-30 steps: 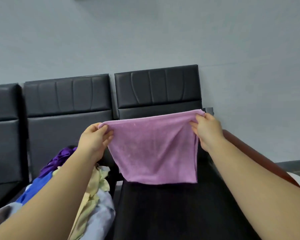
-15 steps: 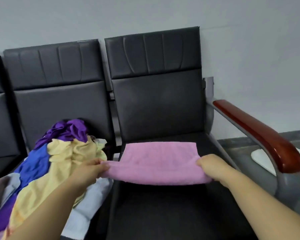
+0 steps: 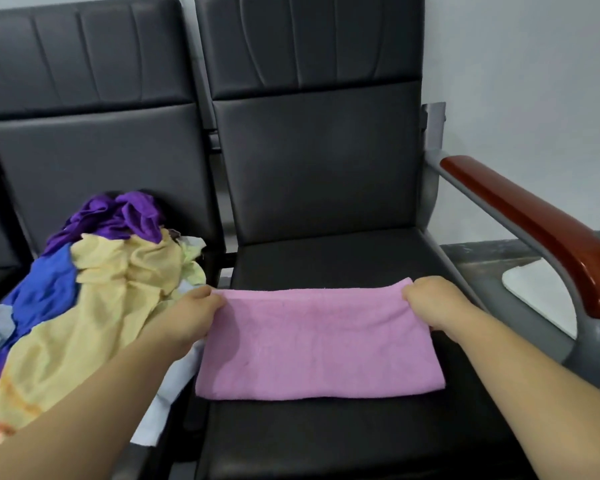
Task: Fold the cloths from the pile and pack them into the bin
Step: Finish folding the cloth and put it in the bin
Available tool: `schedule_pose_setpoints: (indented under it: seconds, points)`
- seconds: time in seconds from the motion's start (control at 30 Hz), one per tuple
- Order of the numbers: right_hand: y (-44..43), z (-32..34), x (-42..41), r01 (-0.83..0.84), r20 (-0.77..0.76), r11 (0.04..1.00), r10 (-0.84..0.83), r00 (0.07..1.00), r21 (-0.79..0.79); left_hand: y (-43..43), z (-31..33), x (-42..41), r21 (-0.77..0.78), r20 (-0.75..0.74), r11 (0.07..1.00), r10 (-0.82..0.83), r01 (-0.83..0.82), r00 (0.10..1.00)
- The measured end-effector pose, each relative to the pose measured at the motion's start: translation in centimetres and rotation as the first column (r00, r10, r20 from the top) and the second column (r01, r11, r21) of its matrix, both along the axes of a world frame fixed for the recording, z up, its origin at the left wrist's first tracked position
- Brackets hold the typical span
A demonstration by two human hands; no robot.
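on black seat (image 3: 326, 258) | pink cloth (image 3: 319, 344) folded flat | corners pinched

**benchwatcher:** Where's the camera sitting on this one?

**foldlog:** Just one head-worn wide-angle, looking forward and down over the person's own forearms. Pretty close in: the black chair seat (image 3: 326, 441) fills the lower middle, its backrest (image 3: 319, 161) runs off the top. Left hand (image 3: 194, 317) and right hand (image 3: 430, 303) sit mid-frame gripping the pink towel (image 3: 319, 344), cloth pile (image 3: 101, 278) at far left, wooden armrest (image 3: 541, 223) bending along the right edge.
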State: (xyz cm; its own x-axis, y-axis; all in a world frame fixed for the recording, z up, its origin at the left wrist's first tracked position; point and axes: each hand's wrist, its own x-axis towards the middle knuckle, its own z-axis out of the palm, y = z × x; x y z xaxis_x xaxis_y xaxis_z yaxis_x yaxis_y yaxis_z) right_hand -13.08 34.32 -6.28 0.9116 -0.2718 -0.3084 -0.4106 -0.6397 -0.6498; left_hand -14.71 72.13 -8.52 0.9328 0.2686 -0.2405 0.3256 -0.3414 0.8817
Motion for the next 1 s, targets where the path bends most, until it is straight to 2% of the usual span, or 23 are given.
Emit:
schedule_pose_setpoints:
  seconds: [0.2,0.43,0.53,0.67,0.73,0.8,0.87,0.93,1.0]
  points:
    - [0.3,-1.6,2.3,-0.020,0.095,0.990,0.034,0.995,-0.136,-0.7,-1.6,2.7,0.284,0.079,0.958,0.010,-0.033,0.997]
    - [1.4,-3.8,3.8,-0.062,-0.018,0.906,0.061,0.998,-0.419,-2.2,-4.2,4.6,0.461,0.113,0.885,0.015,-0.065,0.994]
    - [1.5,-4.1,3.9,-0.057,-0.031,0.891,0.048,0.998,-0.450,-2.6,-4.8,4.7,0.502,0.127,0.859,0.042,-0.101,0.991]
    - [0.9,-3.7,2.9,-0.047,0.038,0.904,0.069,0.997,-0.425,-2.4,-4.6,4.0,0.469,0.136,0.871,0.096,-0.150,0.986]
    - [0.9,-3.1,2.2,-0.030,0.092,0.913,0.074,0.993,-0.406,-2.2,-4.3,3.3,0.505,0.158,0.849,0.084,-0.153,0.984]
    - [0.9,-2.5,1.5,-0.032,0.190,0.904,0.125,0.974,-0.427,-2.8,-3.6,2.2,0.584,0.166,0.802,0.034,-0.125,0.986]
    - [1.2,-2.1,0.9,-0.130,0.221,0.901,0.238,0.946,-0.415,-4.5,-2.3,0.7,0.607,0.147,0.792,-0.034,-0.063,0.989]
    - [1.7,-2.2,0.0,-0.306,0.130,0.869,0.380,0.916,-0.389,-6.8,-1.1,-1.3,0.555,0.095,0.828,-0.152,0.075,0.984]
    - [2.3,-2.3,-1.1,-0.453,-0.014,0.789,0.492,0.870,-0.415,-9.3,-0.6,-3.4,0.539,-0.008,0.789,-0.345,0.295,0.939]
